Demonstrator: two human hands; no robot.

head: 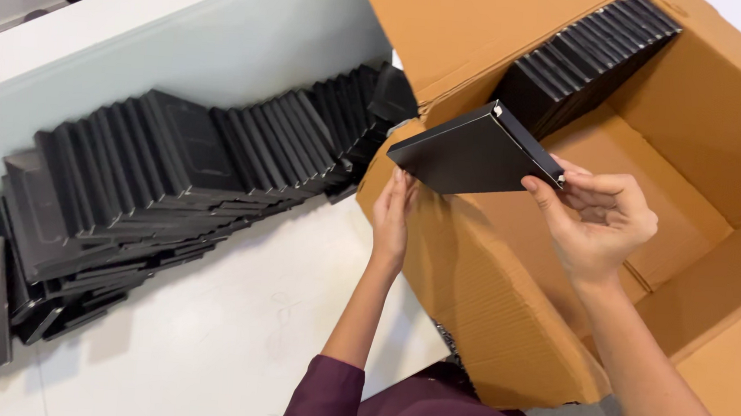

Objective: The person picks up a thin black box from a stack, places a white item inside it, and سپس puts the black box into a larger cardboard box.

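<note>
The person held a flat black case (470,154) over the near-left edge of an open cardboard box (717,102). The right hand (600,220) pinched its right corner between thumb and fingers; the left hand (393,214) was up against its lower left edge, fingers fairly straight, steadying it from underneath. At the far side of the box stood a row of the same cases (590,58). A long slumped row of cases (181,177) leaned along the white surface (222,337) to the left.
</note>
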